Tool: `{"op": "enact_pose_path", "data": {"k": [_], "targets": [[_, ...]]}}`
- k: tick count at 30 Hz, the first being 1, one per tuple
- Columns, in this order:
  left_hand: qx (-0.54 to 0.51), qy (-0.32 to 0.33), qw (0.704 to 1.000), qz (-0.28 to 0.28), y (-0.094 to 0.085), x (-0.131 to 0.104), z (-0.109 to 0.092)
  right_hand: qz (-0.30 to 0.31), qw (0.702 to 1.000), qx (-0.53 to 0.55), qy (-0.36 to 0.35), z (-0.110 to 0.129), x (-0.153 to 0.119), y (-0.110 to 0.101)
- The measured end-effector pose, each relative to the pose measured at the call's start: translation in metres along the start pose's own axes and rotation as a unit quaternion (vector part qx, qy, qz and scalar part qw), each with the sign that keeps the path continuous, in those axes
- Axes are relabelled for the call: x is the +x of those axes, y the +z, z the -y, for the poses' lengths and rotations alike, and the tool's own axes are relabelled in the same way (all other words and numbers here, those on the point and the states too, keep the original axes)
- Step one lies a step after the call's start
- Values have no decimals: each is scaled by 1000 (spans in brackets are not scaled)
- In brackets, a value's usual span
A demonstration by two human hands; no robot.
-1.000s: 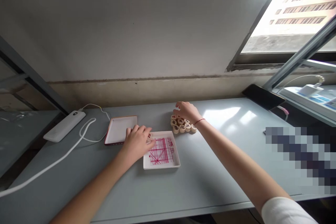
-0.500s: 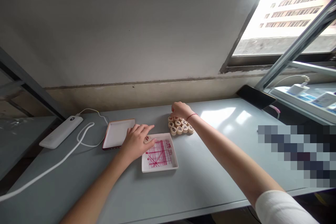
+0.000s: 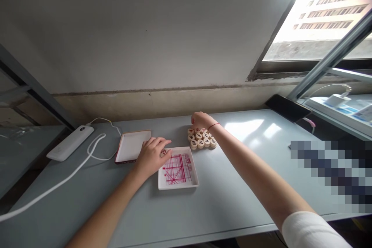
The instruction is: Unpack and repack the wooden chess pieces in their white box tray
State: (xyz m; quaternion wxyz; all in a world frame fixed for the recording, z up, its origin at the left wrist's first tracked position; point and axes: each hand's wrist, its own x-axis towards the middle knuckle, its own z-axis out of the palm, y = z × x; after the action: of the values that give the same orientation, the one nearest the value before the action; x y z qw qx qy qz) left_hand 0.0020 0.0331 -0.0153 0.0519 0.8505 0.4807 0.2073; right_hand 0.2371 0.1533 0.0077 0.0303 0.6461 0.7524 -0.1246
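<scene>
Several round wooden Chinese chess pieces (image 3: 200,136) stand in tight rows on the desk, with black or red characters on top. At their back edge is my right hand (image 3: 201,120), its fingers curled closed; the fingertips are hidden, so what they grip does not show. My left hand (image 3: 152,155) rests over the upper left corner of a white square box tray (image 3: 179,187), fingers spread. Beside its thumb, in that corner, lies a single chess piece (image 3: 163,152). A folded sheet with red grid lines (image 3: 176,168) covers the tray's bottom.
Left of the tray lies the shallow box lid (image 3: 134,146), inside up. A white power bank (image 3: 70,143) and its white cable (image 3: 62,188) occupy the left side. Toward the right, a dark phone (image 3: 286,107) leans against the metal frame. The wall (image 3: 162,102) closes off the back.
The view has shifted slightly, so everything sits a little further right. Both hands keep nearly the same places and poses relative to the tray and the chess pieces.
</scene>
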Motion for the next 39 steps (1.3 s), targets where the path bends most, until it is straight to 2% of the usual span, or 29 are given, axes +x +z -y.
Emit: {"op": "enact_pose_path", "data": {"k": [4, 7, 8, 9, 12, 14, 17, 19, 21, 24, 28, 32, 35, 39], "targets": [[-2, 5, 1000, -10, 1, 0, 2, -35, 999, 23, -5, 0, -5, -9], [-16, 10, 999, -41, 2, -1, 1, -91, 990, 96, -41, 8, -24, -12], [-26, 11, 998, -56, 2, -1, 0, -110, 976, 172, -71, 13, -34, -11], [-38, 12, 997, -70, 3, -1, -1, -91, 956, 261, -102, 19, -45, -7], [-84, 31, 992, -93, 5, -2, -5, 10, 886, 435, -157, 41, -77, 11], [-111, 58, 988, -89, 7, -3, -7, 27, 848, 503, -166, 52, -94, 23], [-138, 71, 985, -70, 7, -3, -8, 19, 803, 576, -150, 56, -106, 35], [-144, 52, 986, -59, 6, -3, -8, 19, 781, 610, -137, 52, -107, 38], [-141, 36, 989, -39, 5, -2, -7, 3, 771, 625, -125, 44, -106, 40], [-117, 54, 992, 3, 9, -2, -5, -49, 790, 599, -121, 34, -105, 42], [-57, 69, 996, 16, 13, -2, -4, -95, 853, 488, -159, 35, -109, 47], [-30, 40, 999, 20, 2, -1, -4, -135, 907, 336, -214, 48, -115, 53], [-15, 29, 998, 53, -8, -1, -4, -158, 925, 242, -248, 57, -116, 60], [36, -10, 996, 76, -10, -3, -5, -187, 936, 140, -262, 60, -114, 69]]}}
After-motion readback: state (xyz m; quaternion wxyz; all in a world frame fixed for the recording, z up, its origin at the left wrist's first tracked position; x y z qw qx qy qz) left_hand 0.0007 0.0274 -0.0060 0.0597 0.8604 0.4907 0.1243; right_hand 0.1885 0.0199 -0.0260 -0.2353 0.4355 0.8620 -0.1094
